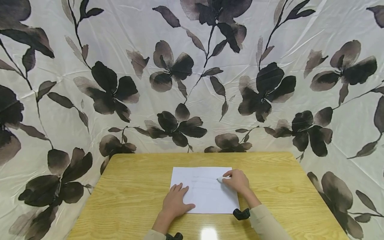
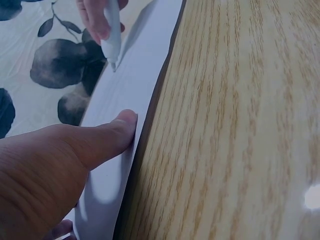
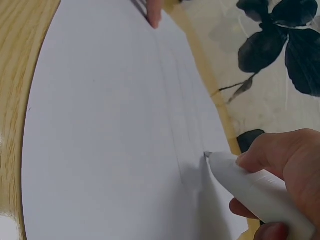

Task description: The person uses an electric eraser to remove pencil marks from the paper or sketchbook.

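Note:
A white sheet of paper lies on the wooden table, bearing several faint, thin lines across its upper half. My left hand rests on its lower left part with the fingers spread; in the left wrist view the thumb lies near the paper's edge. Over the right side of the sheet, my right hand holds a thick white pen between thumb and fingers. The pen slants, its small grey tip at the paper near the right end of a line. Part of the barrel is hidden by the hand.
The yellowish wooden table extends around the sheet on all sides, with a bright reflection near its front edge. Behind and beside it hangs a white cloth with dark flowers. A black wrist device sits by the right sleeve.

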Demonstrator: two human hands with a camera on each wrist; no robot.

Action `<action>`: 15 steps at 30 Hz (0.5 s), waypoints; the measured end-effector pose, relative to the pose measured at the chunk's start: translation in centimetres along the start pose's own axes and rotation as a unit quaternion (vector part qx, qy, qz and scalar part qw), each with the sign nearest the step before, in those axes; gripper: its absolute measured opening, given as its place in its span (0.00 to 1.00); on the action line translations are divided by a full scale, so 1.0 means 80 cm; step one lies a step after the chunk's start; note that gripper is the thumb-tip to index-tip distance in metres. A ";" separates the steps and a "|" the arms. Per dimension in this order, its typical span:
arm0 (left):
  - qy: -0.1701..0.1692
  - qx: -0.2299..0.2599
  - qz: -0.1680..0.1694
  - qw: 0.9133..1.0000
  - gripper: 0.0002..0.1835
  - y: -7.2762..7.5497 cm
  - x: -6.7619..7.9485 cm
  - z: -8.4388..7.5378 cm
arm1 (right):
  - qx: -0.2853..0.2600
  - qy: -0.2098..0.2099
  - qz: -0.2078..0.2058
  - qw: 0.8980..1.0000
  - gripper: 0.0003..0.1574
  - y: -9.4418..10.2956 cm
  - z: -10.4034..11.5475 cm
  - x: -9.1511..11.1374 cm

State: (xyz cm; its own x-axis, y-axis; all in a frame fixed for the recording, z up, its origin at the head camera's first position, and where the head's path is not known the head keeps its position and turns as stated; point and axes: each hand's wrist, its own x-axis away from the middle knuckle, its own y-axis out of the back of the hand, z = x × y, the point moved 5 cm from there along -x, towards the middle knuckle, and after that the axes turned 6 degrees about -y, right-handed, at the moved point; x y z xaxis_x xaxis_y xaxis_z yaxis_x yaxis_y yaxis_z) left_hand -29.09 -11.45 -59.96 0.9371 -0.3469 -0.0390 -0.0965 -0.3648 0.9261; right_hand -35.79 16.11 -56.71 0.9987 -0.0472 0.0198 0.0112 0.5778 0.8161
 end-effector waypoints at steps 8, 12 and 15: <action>-0.001 0.006 -0.002 1.000 0.44 0.002 -0.001 0.000 | -0.003 -0.002 -0.002 1.000 0.09 -0.001 0.002 0.001; 0.000 0.005 0.000 1.000 0.44 0.000 0.000 0.001 | -0.007 -0.005 -0.003 1.000 0.09 -0.001 0.003 0.003; -0.001 0.006 -0.002 1.000 0.44 -0.002 0.002 0.000 | -0.009 -0.001 -0.001 1.000 0.09 -0.002 0.002 0.005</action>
State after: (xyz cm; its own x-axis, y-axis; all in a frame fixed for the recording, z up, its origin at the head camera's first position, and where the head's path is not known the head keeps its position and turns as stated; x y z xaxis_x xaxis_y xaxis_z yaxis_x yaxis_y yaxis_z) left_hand -28.96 -11.48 -60.09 0.9369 -0.3469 -0.0424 -0.0978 -0.3766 0.9212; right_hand -35.43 15.90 -56.74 0.9985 -0.0508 0.0195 0.0144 0.5924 0.8055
